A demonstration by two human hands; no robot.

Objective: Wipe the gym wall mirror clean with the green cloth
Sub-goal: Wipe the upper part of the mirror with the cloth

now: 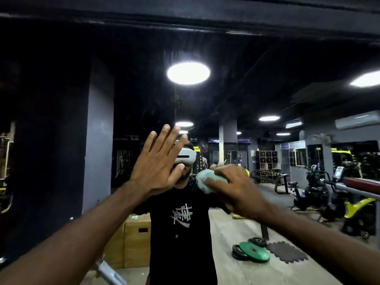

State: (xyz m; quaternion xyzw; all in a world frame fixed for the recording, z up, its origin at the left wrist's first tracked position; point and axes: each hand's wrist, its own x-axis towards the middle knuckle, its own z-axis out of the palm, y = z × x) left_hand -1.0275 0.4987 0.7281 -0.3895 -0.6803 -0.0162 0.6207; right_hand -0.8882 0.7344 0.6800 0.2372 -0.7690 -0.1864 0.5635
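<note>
The gym wall mirror [236,99] fills almost the whole view and reflects the dark gym and me in a black T-shirt. My right hand [236,186] presses a bunched pale green cloth [205,181] against the glass at about chest height, right of centre. My left hand [158,163] lies flat on the mirror to the left of the cloth, fingers spread and pointing up, holding nothing. The two hands are a short gap apart.
A metal bar [357,191] with a red pad juts in from the right edge near my right arm. Another bar end [111,274] shows at the bottom left. Reflected in the glass are wooden boxes [131,243], weight plates [253,251] and exercise machines [320,192].
</note>
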